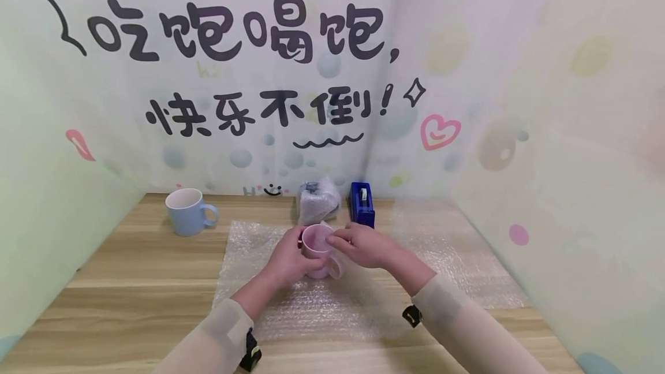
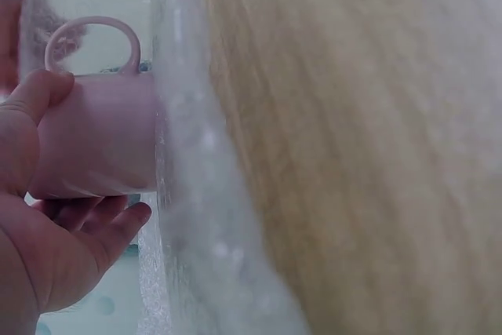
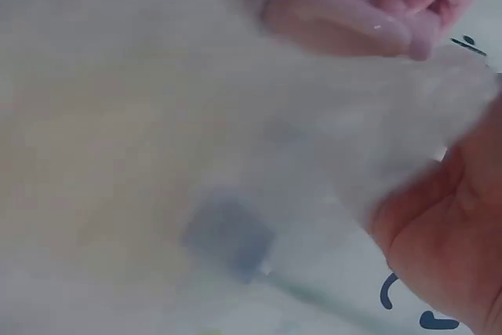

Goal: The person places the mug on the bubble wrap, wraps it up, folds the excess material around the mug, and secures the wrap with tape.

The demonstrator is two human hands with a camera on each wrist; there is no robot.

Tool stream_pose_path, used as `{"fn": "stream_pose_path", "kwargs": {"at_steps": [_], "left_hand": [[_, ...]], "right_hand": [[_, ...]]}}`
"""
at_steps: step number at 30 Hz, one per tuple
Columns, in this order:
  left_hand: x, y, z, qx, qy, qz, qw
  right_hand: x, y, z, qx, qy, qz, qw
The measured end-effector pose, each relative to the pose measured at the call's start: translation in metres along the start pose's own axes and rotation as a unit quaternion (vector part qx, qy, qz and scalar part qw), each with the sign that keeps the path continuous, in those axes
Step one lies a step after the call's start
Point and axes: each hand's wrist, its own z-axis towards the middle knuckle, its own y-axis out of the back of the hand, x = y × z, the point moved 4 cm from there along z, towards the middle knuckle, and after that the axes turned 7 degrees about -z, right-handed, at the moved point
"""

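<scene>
In the head view my left hand (image 1: pixel 288 260) grips a pink mug (image 1: pixel 314 238) from its left side; the mug stands upright on a sheet of bubble wrap (image 1: pixel 312 313). The left wrist view shows the thumb near the handle and the other fingers round the opposite side. My right hand (image 1: pixel 363 245) is at the mug's right rim, fingers bent. Through the right wrist view, blurred translucent bubble wrap (image 3: pixel 392 115) stretches from that hand toward the mug, and the hand pinches it; its fingertips are partly hidden.
A blue mug (image 1: pixel 187 221) stands at the back left of the wooden table (image 1: pixel 135 281). Behind the pink mug sits a bubble-wrapped bundle (image 1: pixel 318 201), with a blue tape dispenser (image 1: pixel 362 204) beside it. More bubble wrap (image 1: pixel 467 264) covers the right side. Printed walls enclose the table.
</scene>
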Motion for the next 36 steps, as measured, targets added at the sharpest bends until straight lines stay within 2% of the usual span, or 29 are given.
{"fn": "stream_pose_path", "kwargs": {"at_steps": [4, 7, 9, 11, 13, 19, 21, 24, 26, 28, 32, 36], "left_hand": [[0.000, 0.000, 0.000, 0.000, -0.012, 0.015, 0.9998], [0.000, 0.005, 0.000, 0.021, -0.006, 0.020, 0.9996], [-0.001, 0.013, -0.001, 0.042, 0.003, 0.033, 0.9985], [-0.003, 0.029, -0.002, 0.055, 0.015, 0.056, 0.9968], [-0.006, 0.050, -0.003, 0.047, 0.023, 0.085, 0.9950], [-0.001, 0.125, 0.003, -0.052, 0.027, 0.133, 0.9893], [0.006, 0.144, 0.004, -0.064, 0.050, 0.142, 0.9865], [0.021, 0.164, 0.003, -0.043, 0.104, 0.153, 0.9818], [0.031, 0.169, 0.002, -0.018, 0.130, 0.153, 0.9794], [0.039, 0.172, 0.000, 0.000, 0.142, 0.156, 0.9774], [0.044, 0.172, 0.000, 0.007, 0.129, 0.165, 0.9778], [0.032, 0.171, -0.001, 0.009, 0.104, 0.166, 0.9806]], "right_hand": [[-0.003, -0.007, 0.001, 0.004, 0.042, -0.069, 0.997], [-0.002, -0.012, 0.003, -0.005, 0.062, -0.102, 0.993], [-0.001, -0.015, 0.003, -0.011, 0.068, -0.116, 0.991], [-0.001, -0.017, 0.003, -0.013, 0.066, -0.119, 0.991], [-0.001, -0.018, 0.001, -0.011, 0.059, -0.113, 0.992], [-0.002, -0.019, -0.002, -0.019, 0.062, -0.110, 0.992], [-0.003, -0.019, -0.002, -0.025, 0.064, -0.109, 0.992], [-0.003, -0.018, -0.003, -0.027, 0.063, -0.108, 0.992], [-0.003, -0.019, -0.003, -0.028, 0.062, -0.107, 0.992], [-0.004, -0.020, -0.003, -0.028, 0.058, -0.103, 0.993], [-0.005, -0.021, -0.002, -0.027, 0.046, -0.090, 0.994], [-0.005, -0.021, -0.001, -0.029, 0.043, -0.091, 0.994]]}}
